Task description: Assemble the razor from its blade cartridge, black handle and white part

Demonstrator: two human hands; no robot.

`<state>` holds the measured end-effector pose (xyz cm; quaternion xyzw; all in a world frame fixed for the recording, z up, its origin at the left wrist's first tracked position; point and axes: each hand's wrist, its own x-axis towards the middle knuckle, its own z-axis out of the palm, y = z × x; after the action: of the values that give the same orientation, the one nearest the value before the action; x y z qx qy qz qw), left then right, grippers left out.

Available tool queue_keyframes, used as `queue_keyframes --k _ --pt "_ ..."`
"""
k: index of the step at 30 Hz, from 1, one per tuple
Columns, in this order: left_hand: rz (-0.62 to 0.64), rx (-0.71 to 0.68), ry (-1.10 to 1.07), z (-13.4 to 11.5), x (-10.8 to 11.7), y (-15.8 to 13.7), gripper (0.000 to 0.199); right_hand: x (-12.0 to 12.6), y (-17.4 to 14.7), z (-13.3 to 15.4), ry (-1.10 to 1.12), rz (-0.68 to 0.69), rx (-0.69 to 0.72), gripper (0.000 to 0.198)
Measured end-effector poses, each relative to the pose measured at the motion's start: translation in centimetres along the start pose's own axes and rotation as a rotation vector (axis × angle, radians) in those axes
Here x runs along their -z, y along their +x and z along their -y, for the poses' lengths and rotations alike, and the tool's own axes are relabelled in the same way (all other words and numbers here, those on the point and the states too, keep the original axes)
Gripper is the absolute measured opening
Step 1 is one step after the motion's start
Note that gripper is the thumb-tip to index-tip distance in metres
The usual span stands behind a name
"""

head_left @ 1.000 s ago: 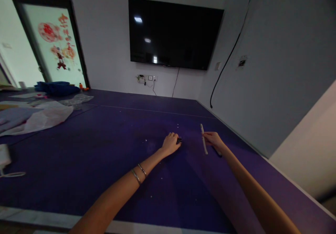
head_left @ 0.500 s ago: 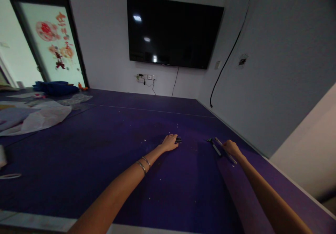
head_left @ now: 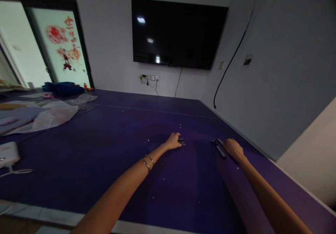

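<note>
On the purple tabletop (head_left: 126, 164), my left hand (head_left: 172, 141) reaches forward with curled fingers around some small dark pieces (head_left: 181, 141); their kind is too small to make out. To the right, my right hand (head_left: 233, 148) is closed over a slim silvery tool (head_left: 219, 141). Only the tool's far tip shows beyond the fingers; the rest is under the hand. Just left of that hand lies a razor-like tool (head_left: 220, 150) with a dark crosswise head and a grey handle, apart from my fingers.
Plastic sheets (head_left: 56, 117) and a blue cloth bundle (head_left: 63, 88) lie at the left. A white device (head_left: 9, 154) with a cable sits at the near left. A black cable (head_left: 231, 61) hangs down the right wall. Small white scraps dot the tabletop.
The view has swung slightly left. My right hand has shifted along the slim tool and now covers most of it. My left hand stays at the dark pieces.
</note>
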<state>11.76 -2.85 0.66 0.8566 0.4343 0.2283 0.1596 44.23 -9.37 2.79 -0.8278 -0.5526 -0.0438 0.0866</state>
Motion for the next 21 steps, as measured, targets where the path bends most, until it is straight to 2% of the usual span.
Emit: queue_keyframes --k 4,6,8,11,13,21 --pt "-0.012 -0.044 -0.090 -0.5 0.9 -1.1 0.058 1.8 -0.4 4.1 0.114 -0.051 0.304 0.035" --pt "-0.012 -0.096 -0.102 -0.8 1.4 -1.7 0.059 2.3 -1.0 6.6 0.240 0.006 0.505 0.040" --pt "-0.017 -0.149 -0.101 -1.1 1.8 -2.3 0.060 2.5 -1.9 9.0 0.370 0.094 0.628 0.052" --pt "-0.033 -0.212 -0.099 -1.5 2.3 -3.2 0.062 2.5 -3.3 11.8 0.493 0.213 0.722 0.072" --pt "-0.038 -0.250 -0.103 -1.8 2.5 -3.6 0.063 2.6 -4.1 12.9 0.525 0.243 0.769 0.078" --pt "-0.029 -0.264 -0.107 -3.2 2.8 -4.0 0.062 2.9 -5.4 14.2 0.513 0.206 0.851 0.046"
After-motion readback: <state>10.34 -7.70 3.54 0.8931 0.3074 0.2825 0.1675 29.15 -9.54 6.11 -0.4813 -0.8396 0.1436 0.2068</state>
